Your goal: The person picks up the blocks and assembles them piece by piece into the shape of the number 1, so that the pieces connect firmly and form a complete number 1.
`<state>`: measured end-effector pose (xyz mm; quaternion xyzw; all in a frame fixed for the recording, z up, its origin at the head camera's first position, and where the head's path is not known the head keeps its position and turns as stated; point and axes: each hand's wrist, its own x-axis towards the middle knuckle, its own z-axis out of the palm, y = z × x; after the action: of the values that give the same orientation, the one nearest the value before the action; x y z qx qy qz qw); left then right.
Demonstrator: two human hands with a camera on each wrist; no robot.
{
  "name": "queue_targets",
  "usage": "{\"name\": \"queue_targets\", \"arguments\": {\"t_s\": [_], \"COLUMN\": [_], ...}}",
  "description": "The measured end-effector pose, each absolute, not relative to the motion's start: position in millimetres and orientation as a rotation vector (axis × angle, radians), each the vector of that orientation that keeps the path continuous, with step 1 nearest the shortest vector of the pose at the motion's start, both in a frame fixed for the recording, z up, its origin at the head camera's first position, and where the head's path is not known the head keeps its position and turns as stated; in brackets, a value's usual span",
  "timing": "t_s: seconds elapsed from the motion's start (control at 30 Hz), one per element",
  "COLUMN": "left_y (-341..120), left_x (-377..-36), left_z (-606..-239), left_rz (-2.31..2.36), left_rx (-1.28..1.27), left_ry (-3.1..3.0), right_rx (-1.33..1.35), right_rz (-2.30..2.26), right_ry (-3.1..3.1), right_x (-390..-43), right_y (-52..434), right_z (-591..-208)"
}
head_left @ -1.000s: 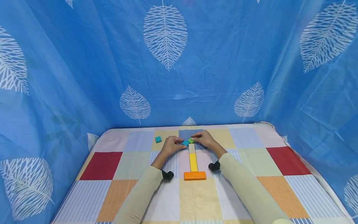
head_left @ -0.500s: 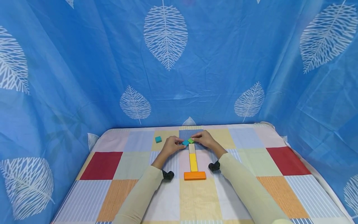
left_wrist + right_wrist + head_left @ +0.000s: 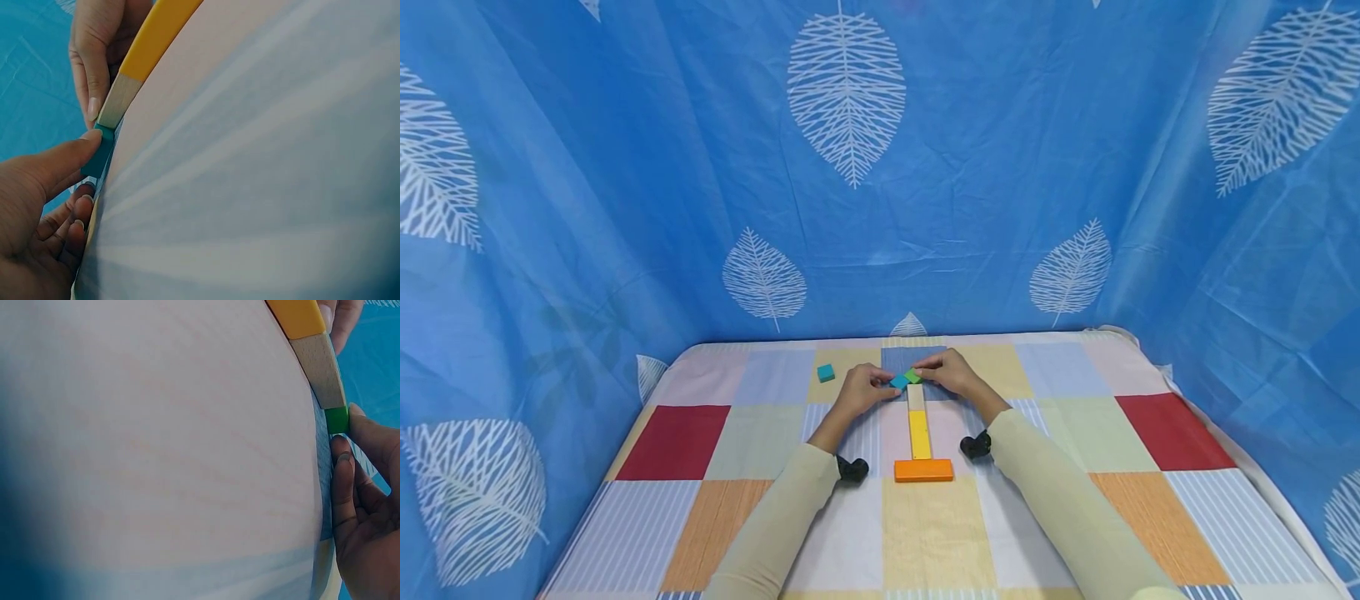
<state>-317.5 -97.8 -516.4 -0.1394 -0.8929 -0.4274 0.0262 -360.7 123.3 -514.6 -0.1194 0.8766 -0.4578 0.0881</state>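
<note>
With thumb and fingers my left hand point(image 3: 861, 390) pinches a small teal-blue block point(image 3: 899, 382), also seen in the left wrist view as a teal block point(image 3: 99, 153) under the thumb. My right hand point(image 3: 951, 372) pinches a green block point(image 3: 913, 376); the right wrist view has the green block point(image 3: 337, 420) between thumb and fingers. These two blocks lie side by side, turned at an angle, at the far end of a plain wooden block point(image 3: 915, 397). From there a yellow block point(image 3: 920, 435) runs toward an orange block point(image 3: 923, 471) lying crosswise.
Another teal-blue block point(image 3: 826, 372) lies apart, left of my left hand. All of it is on a patchwork cloth point(image 3: 760, 442) covering the table. A blue curtain point(image 3: 917, 250) with white leaf prints hangs behind and at both sides.
</note>
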Motion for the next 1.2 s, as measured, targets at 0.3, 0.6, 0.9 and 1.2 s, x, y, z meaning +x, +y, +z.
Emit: {"name": "queue_targets", "arguments": {"t_s": [0.3,0.6,0.9,1.2], "left_y": [-102.0,-111.4,-134.7,-160.6], "left_x": [-318.5,-314.9,-316.1,-312.8], "left_z": [-518.5,-514.1,-504.0,-492.9], "left_rz": [-1.390,-1.434,-1.454,-1.461], "left_rx": [-0.410,-0.440,-0.406,-0.311], "left_ry": [-2.772,-2.741,-2.635,-2.592], "right_rx": [-0.335,-0.320,-0.340,-0.439], "right_rz": [-1.359,-1.376,-1.373,-1.339], "right_ry": [2.607,2.608,2.603,2.614], "right_x": [-356.3,-355.5,-356.3,-356.7], "right_y": [121.5,120.9,122.5,127.1], "right_z": [-514.0,-514.8,-512.7,-511.7]}}
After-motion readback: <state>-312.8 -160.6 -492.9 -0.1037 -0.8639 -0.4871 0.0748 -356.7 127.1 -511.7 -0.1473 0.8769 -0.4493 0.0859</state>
